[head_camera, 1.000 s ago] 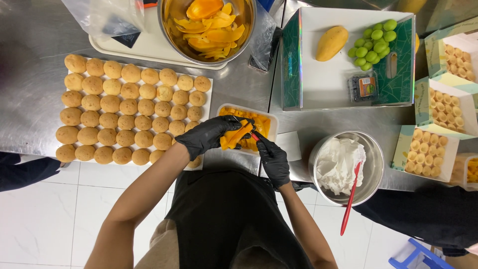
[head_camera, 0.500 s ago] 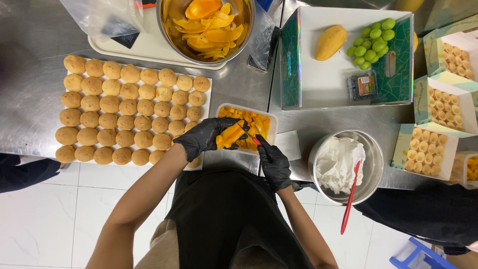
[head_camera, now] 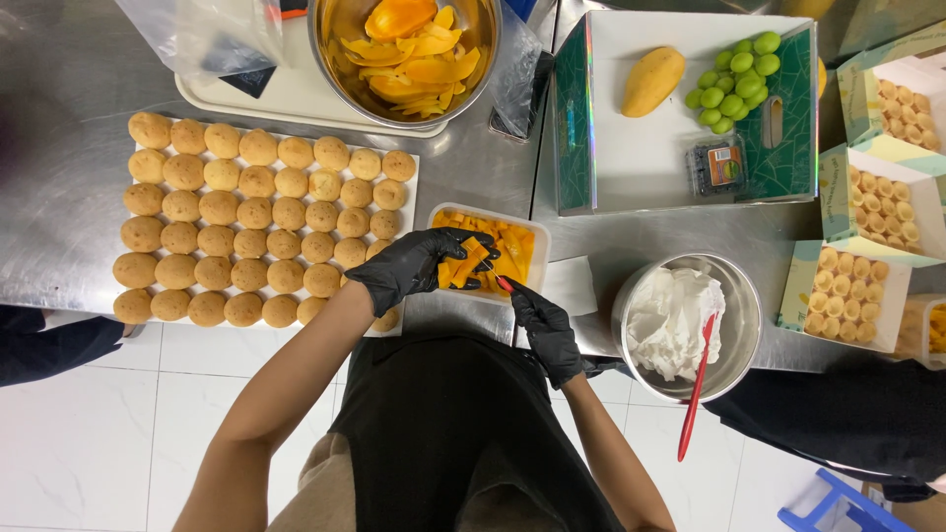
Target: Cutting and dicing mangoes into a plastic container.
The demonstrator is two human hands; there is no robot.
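Head view | left hand (head_camera: 414, 268), black-gloved, fingers curled around a mango piece (head_camera: 463, 264) at centre frame, over the white tub (head_camera: 532, 258) of mango pieces | right hand (head_camera: 544, 330), gloved, closed on a red-handled tool (head_camera: 502, 283), lower centre | tray of round buns (head_camera: 251, 222) at left.

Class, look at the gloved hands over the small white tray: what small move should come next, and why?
Probably the left hand should lower its mango strips into the white tray; they hang just above the cut pieces already there, while the right hand grips a red-handled tool beside them.
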